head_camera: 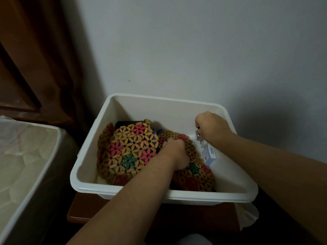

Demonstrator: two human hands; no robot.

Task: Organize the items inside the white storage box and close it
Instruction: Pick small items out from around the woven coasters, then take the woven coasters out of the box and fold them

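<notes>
Against the wall: white storage box (177, 103), lid off, standing on a brown wooden stand (85, 209) in the corner.
Left side of box: a mat of wooden beads (127, 152) in flower pattern, tan with pink and green flowers, leaning up against the box wall.
Middle of box: a second beaded mat (196, 175) of the same kind, lying lower and darker, partly under the left arm.
Left hand (175, 154): inside the box, between the two mats, fingers curled closed on the edge of the second mat.
Right hand (210, 126): near the far right wall of the box, closed as a fist around a small shiny object (199, 136); what it is I cannot tell.
Below right hand: a small blue and white carton (209, 153), lying tilted against the right wall.
Behind the mats: something dark, mostly hidden.
Box relative to hands: both hands are within its rim, forearms crossing over the near edge.
Far left: a mattress (26, 156) wrapped in clear plastic.
</notes>
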